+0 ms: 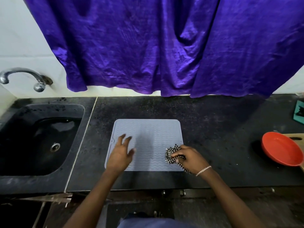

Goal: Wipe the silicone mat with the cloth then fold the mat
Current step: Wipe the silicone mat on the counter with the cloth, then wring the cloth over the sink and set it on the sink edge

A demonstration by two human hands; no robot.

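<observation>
Right hand [189, 157]: curled round the bunched checkered cloth [172, 153] at the mat [148, 134]'s right edge.
Left hand [120, 153]: fingers spread, holding nothing, over the mat's left side; pressing or not, can't tell.
Mat: grey silicone, wavy ribs, rounded corners, flat on speckled black counter [213, 122].
Risk: floppy mat probably slides or bunches if wiped unpinned.
Behind: black sink [41, 137] left, red bowl [281, 148] right, wrinkly purple curtain [148, 46].

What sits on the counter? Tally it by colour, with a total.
Grey: 1, mat
Black-and-white: 1, cloth
Red: 1, bowl
Teal: 1, item at right edge
Tan: 1, board
Total: 5
</observation>
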